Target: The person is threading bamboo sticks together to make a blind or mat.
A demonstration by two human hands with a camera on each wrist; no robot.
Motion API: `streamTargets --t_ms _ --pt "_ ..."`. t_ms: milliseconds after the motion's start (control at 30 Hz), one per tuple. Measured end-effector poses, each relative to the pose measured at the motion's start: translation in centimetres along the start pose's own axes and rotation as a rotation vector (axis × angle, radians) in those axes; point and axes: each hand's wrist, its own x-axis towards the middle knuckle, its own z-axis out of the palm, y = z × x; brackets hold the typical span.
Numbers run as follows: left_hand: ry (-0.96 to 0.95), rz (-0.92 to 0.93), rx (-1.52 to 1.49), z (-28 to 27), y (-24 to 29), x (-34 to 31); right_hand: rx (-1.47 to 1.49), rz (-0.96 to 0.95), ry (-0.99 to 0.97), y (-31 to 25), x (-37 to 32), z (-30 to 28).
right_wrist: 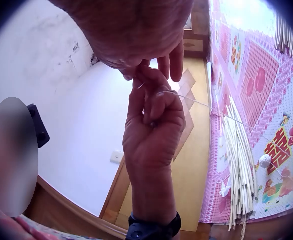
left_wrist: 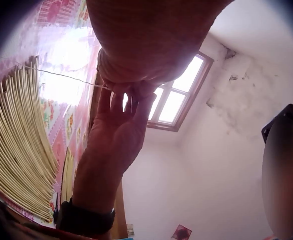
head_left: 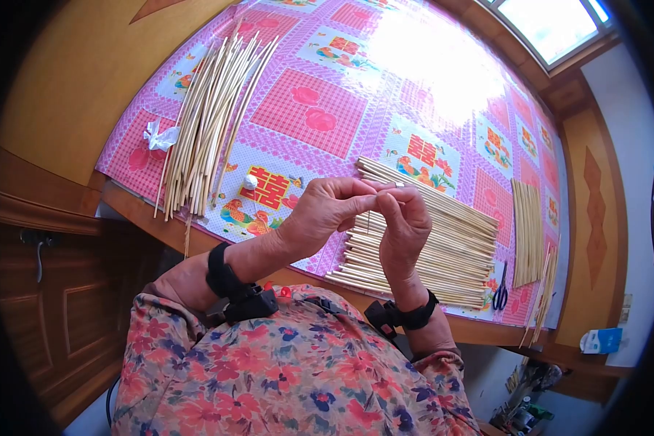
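Note:
Both hands are raised over the front edge of the table, with their fingertips meeting. My left hand (head_left: 323, 211) pinches a white thread (right_wrist: 199, 102), which passes over a curled finger and runs down toward a small white ball of thread (head_left: 250, 182) on the table. My right hand (head_left: 405, 231) has thumb and forefinger pressed together right at the left fingertips. A thin, shiny needle (right_wrist: 141, 85) shows between the two hands, mostly hidden by fingers. A metal band (head_left: 399, 184) sits on a right-hand finger.
Long thin sticks (head_left: 211, 116) lie bunched at the left, with crumpled white plastic (head_left: 160, 136) beside them. A row of sticks (head_left: 421, 243) spreads under the right hand. Farther right are dark-handled scissors (head_left: 500, 296) and another stick bundle (head_left: 527, 232). A patterned cloth (head_left: 312, 109) covers the table.

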Motion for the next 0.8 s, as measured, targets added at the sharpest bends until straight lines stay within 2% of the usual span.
streamTargets --t_ms 367,600,700,800 --pt "0.039 0.045 0.054 0.3 0.1 0.0 0.154 0.05 0.046 0.8 -0.1 -0.2" --pt "0.091 0.055 0.108 0.3 0.3 -0.1 0.37 0.204 0.114 1.3 -0.1 -1.0" --pt "0.095 0.013 0.145 0.2 0.5 -0.1 0.455 0.208 0.113 1.6 -0.2 -1.5" --pt "0.113 -0.003 0.129 0.2 0.6 -0.1 0.451 0.219 0.02 1.1 -0.3 -1.6"
